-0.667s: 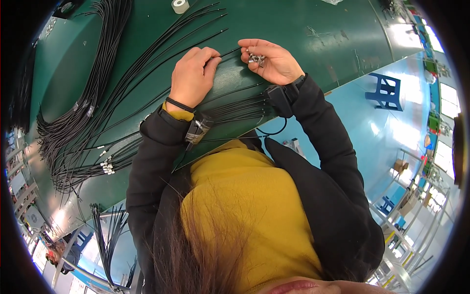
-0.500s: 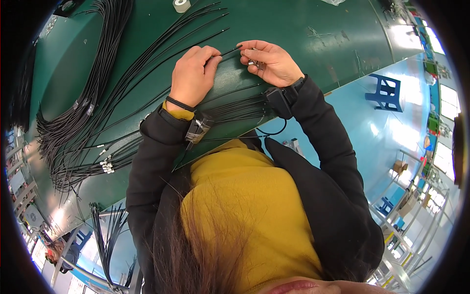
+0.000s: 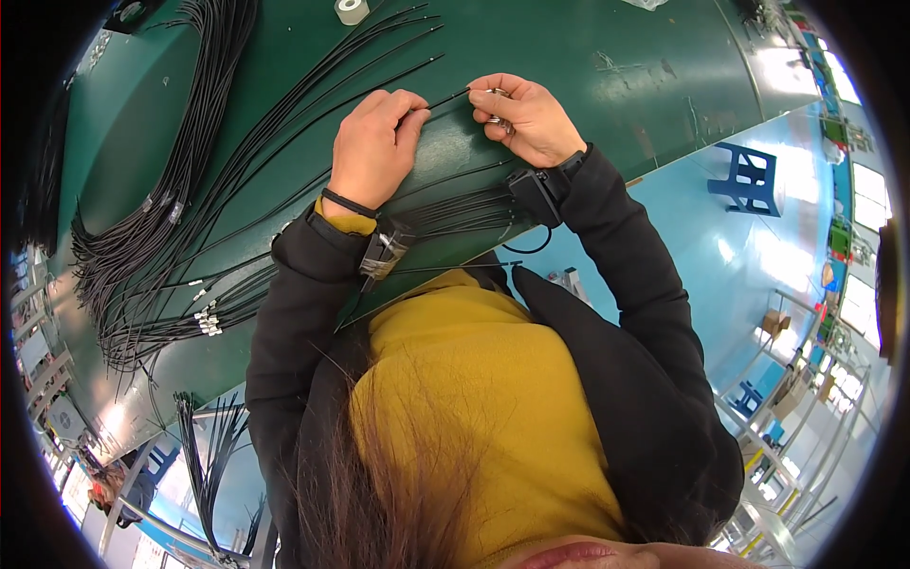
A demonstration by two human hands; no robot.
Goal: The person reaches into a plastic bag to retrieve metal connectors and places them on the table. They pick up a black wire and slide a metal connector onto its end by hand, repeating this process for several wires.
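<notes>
My left hand (image 3: 375,147) is closed, thumb and forefinger pinching a thin black cable (image 3: 447,100) close to its tip. The tip points right and meets the pinched thumb and forefinger of my right hand (image 3: 536,123). Several small shiny metal parts (image 3: 500,124) sit in the curled fingers of that right hand; their exact shape is too small to make out. Whether the cable tip has a part on it is hidden by the fingertips. More loose black cables (image 3: 332,90) fan out on the table left of and beyond my left hand.
A thick bundle of black cables (image 3: 194,123) curves over the green table (image 3: 569,47) at left. White connectors (image 3: 207,321) lie among cables nearer me. A roll of tape (image 3: 352,10) stands at the far edge of view. A blue stool (image 3: 749,180) is on the floor at right.
My right hand has shifted slightly, its thumb and forefinger now closed at the cable tip. The metal parts have turned deeper into its fingers. My left hand has hardly moved.
</notes>
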